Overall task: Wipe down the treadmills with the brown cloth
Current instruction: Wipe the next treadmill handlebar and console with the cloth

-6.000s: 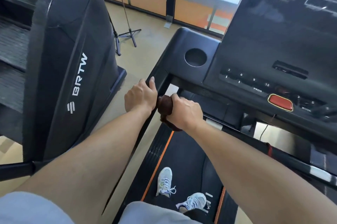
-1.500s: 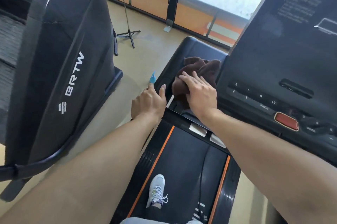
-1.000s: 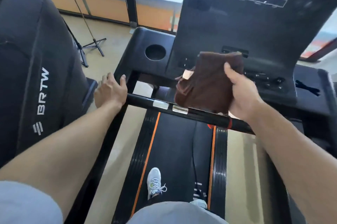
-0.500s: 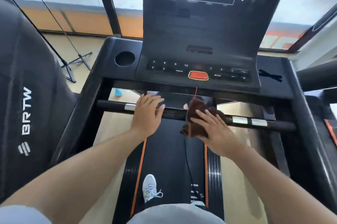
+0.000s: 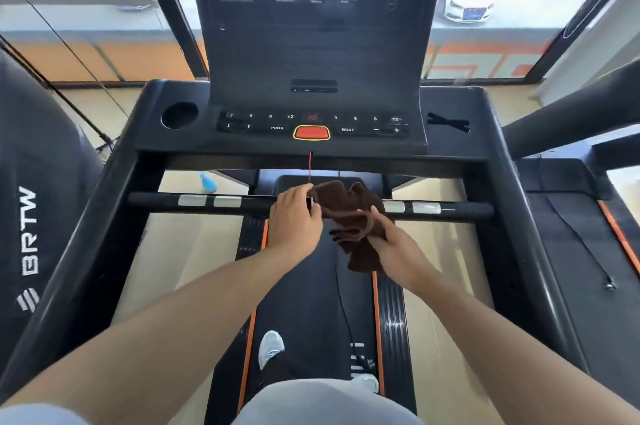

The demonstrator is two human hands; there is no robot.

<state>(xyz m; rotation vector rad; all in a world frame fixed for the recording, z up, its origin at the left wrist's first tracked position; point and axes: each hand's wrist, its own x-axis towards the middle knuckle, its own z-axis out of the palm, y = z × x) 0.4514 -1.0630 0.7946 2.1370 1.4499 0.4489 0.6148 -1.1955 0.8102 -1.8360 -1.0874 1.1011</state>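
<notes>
I stand on a black treadmill [image 5: 149, 133] with orange belt stripes. The brown cloth [image 5: 341, 204] is draped over the middle of the crossbar [image 5: 156, 199] below the console, part of it hanging down toward the belt. My right hand [image 5: 391, 244] grips the cloth's lower folds from the right. My left hand [image 5: 294, 220] is closed over the bar at the cloth's left edge, fingers touching it. A thin red safety cord [image 5: 310, 168] hangs from the console to just above the cloth.
A red stop button [image 5: 311, 133] sits mid-console under the dark screen [image 5: 311, 26]. A round cup holder [image 5: 179, 114] is at the left. A BRTW machine [image 5: 31, 216] stands close on the left, another treadmill [image 5: 581, 234] on the right. A blue bottle [image 5: 207, 182] is on the floor.
My left hand slid right along the crossbar to meet the cloth. The cloth now drapes wider over the bar's middle, with my right hand lower on its hanging part.
</notes>
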